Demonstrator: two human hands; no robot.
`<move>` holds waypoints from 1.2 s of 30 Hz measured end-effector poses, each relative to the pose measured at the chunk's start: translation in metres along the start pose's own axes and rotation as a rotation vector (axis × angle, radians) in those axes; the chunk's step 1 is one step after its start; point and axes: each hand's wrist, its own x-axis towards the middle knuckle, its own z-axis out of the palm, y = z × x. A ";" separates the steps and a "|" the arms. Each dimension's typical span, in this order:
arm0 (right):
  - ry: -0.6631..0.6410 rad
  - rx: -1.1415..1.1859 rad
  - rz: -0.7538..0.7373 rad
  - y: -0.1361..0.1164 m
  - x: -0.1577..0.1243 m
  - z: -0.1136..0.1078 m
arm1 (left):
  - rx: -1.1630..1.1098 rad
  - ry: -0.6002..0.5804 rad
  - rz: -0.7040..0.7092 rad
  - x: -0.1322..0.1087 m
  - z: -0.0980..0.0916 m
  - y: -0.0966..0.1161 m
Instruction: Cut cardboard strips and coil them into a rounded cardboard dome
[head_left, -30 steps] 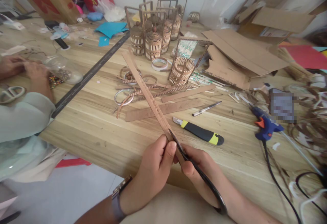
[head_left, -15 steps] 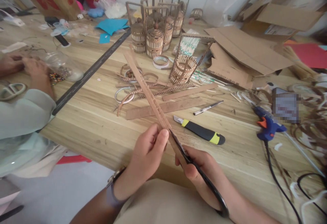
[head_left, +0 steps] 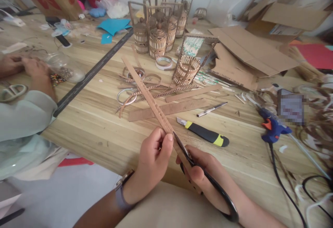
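Note:
My left hand (head_left: 153, 158) pinches a long brown cardboard strip (head_left: 145, 92) near its lower end; the strip slants up and to the left over the wooden table (head_left: 99, 134). My right hand (head_left: 205, 176) grips black scissors (head_left: 208, 183), whose blades lie along the strip just right of my left thumb. Both hands hover at the table's near edge, above my lap.
A yellow-and-black utility knife (head_left: 205, 134), a pen (head_left: 210, 110), loose cardboard strips (head_left: 169, 109), tape rings (head_left: 126, 96) and small slatted cardboard baskets (head_left: 156, 35) lie ahead. A blue glue gun (head_left: 273, 127) sits right. Another person's hands (head_left: 28, 68) work at the left.
The strip has slid down through the scissors toward me, with its far end now lower on the table. My right hand shifted slightly back and my left hand regripped.

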 end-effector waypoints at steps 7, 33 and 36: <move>-0.020 0.003 -0.019 -0.002 0.000 0.002 | 0.018 0.005 0.035 -0.002 0.000 0.001; 0.001 0.027 -0.052 -0.001 -0.003 0.006 | -0.012 0.063 0.025 -0.006 0.004 0.004; 0.007 0.032 -0.062 -0.001 -0.004 0.005 | -0.015 0.071 0.023 -0.006 0.005 0.004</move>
